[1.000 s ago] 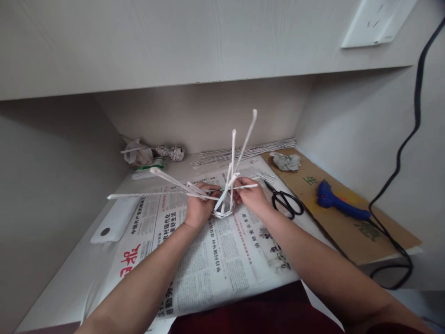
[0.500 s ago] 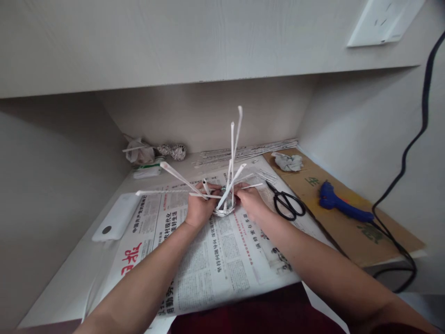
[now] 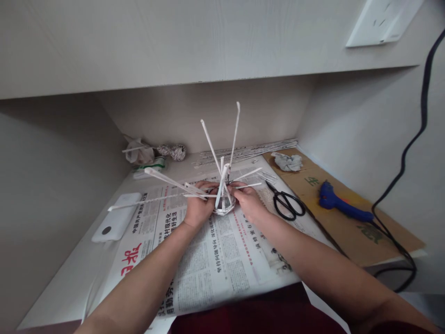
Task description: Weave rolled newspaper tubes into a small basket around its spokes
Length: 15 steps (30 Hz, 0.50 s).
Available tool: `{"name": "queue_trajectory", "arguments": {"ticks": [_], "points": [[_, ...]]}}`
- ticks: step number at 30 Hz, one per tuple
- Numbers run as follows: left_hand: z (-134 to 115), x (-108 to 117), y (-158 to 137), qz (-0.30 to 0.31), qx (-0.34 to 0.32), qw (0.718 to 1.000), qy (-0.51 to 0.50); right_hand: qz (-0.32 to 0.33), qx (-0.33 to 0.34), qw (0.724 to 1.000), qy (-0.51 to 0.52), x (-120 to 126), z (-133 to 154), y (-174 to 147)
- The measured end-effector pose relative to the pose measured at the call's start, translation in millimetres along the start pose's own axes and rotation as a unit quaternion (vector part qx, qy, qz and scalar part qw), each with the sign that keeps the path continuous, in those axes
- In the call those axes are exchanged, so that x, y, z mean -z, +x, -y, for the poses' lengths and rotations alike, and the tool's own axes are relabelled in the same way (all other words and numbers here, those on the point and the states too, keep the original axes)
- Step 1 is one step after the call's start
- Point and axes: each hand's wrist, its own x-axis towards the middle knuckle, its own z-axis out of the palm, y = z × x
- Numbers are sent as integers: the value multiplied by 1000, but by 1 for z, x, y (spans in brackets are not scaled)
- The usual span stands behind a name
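A small round basket (image 3: 224, 211) woven from rolled newspaper sits between my hands above the newspaper sheet. Several white paper tubes (image 3: 233, 134) stick out of it upward and sideways; a long one stretches left over the phone. My left hand (image 3: 199, 206) is closed on the basket's left side, its fingers curled among the tubes. On the right side, my right hand (image 3: 246, 197) pinches the rim with thumb and fingers. The fingertips of both hands are partly hidden behind the tubes.
Black-handled scissors (image 3: 288, 204) lie right of my right hand. A blue glue gun (image 3: 342, 204) with a black cord rests on a cardboard sheet (image 3: 368, 246), near crumpled paper (image 3: 288, 161). Behind are rolled paper sticks (image 3: 246, 153). A white phone (image 3: 120, 215) lies left, under a low overhanging panel (image 3: 208, 46).
The tubes have shifted: one upright tube now leans left, and the long side tube reaches farther left, over the phone. Both hands stay at the basket with little movement.
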Motion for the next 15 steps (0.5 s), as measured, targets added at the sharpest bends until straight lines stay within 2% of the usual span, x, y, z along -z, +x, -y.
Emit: {"name": "queue_trajectory", "arguments": {"ticks": [9, 15], "points": [[5, -3, -1, -15, 51, 998, -26, -5, 15, 999, -37, -3, 2, -4], [3, -3, -1, -4, 51, 999, 5, -14, 27, 999, -27, -3, -4, -3]]}}
